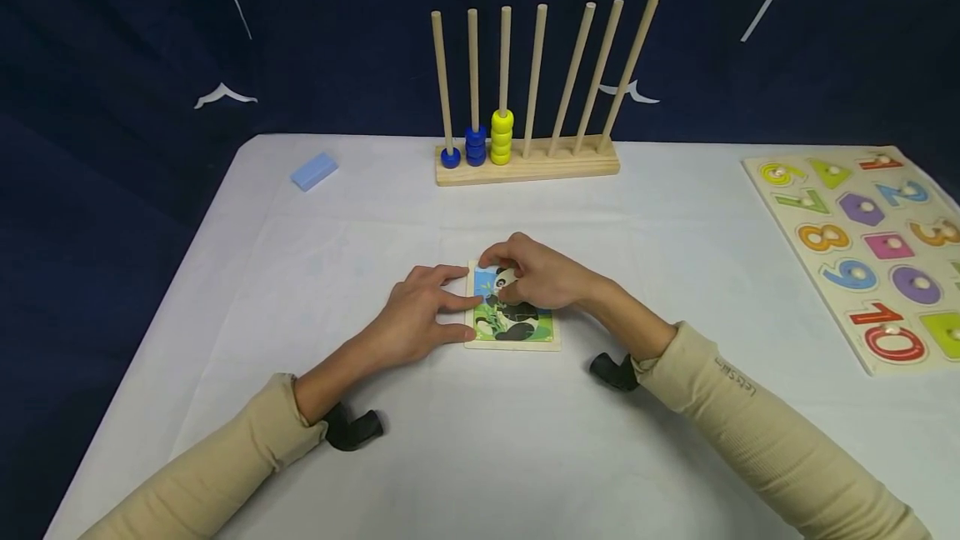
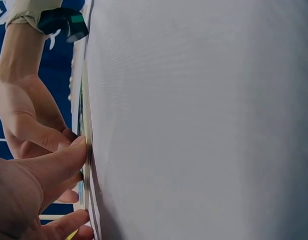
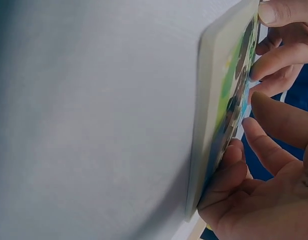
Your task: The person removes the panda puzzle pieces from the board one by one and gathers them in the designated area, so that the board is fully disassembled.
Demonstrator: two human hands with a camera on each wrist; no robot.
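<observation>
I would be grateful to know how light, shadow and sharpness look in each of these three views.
Head view: fairly even light, the rectangular, pale-bordered panda puzzle readable, a soft shadow beneath the beige right sleeve; left wrist view: dimmer, with faint ripples on the white tabletop, darkening towards the right edge; right wrist view: a soft shadow beside the panda puzzle, left edge dark.

Puzzle lay near desk centre, left hand at its left edge, right hand over its far side. Peg stand stood at far desk edge, block near far-left corner, number board by far-right corner.
</observation>
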